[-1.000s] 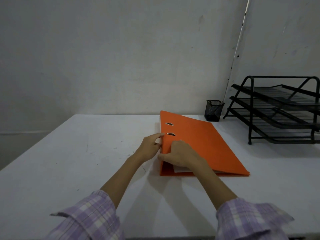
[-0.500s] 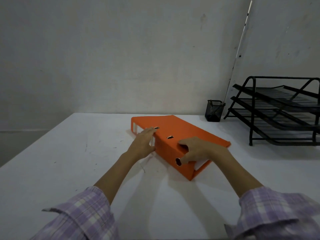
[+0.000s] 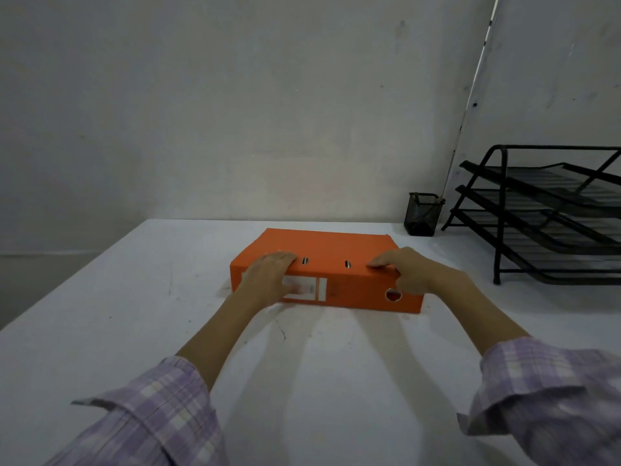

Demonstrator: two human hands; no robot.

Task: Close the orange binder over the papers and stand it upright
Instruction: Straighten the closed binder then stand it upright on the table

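Observation:
The orange binder (image 3: pixel 331 245) lies flat and closed on the white table (image 3: pixel 134 317), its spine turned toward me with a white label and a round finger hole. My left hand (image 3: pixel 268 279) covers the spine's left end, fingers curled over the top edge. My right hand (image 3: pixel 408 272) grips the spine's right end, fingers on the cover and thumb down the spine near the hole. The papers are hidden inside.
A black mesh pen cup (image 3: pixel 421 213) stands at the back right against the wall. A black three-tier wire letter tray (image 3: pixel 551 213) fills the right side. A thin white rod (image 3: pixel 470 92) leans in the wall corner.
The binder has turned on the table from lying lengthwise away from me until its spine faces me squarely. Both hands moved apart to the two ends of the spine.

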